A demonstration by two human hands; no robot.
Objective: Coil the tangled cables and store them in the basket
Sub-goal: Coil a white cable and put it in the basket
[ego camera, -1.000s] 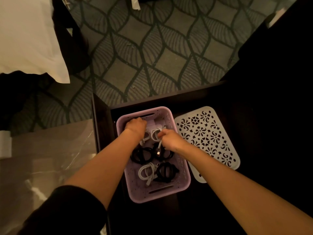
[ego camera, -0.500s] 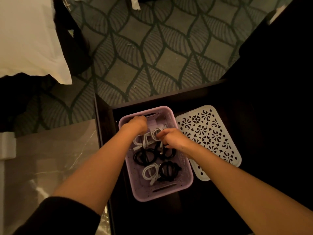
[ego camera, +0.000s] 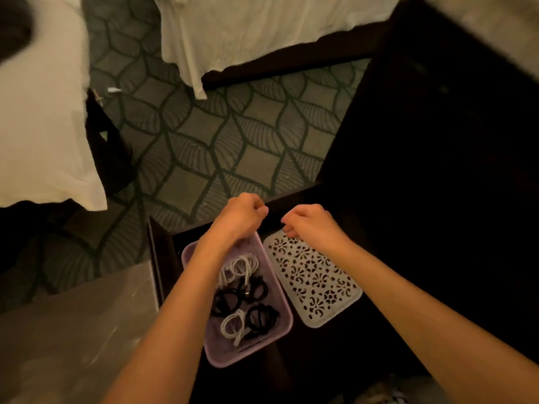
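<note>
Above the far end of the basket (ego camera: 230,355), both hands are held with bent fingers.

The left hand (ego camera: 240,217) is closed into a loose fist over the far rim of the basket, and nothing is seen inside it. The right hand (ego camera: 309,224) is held just right of the basket, with fingers curled down over the far edge of the white patterned lid (ego camera: 315,282); whether the lid is gripped cannot be told. Inside the basket, coiled white cables (ego camera: 239,268) and coiled black cables (ego camera: 261,316) are laid close together. The lid is laid flat just right of the basket, on the dark table (ego camera: 335,360). Beyond the basket, patterned carpet (ego camera: 204,135) and white bedding (ego camera: 248,33) are seen.
</note>
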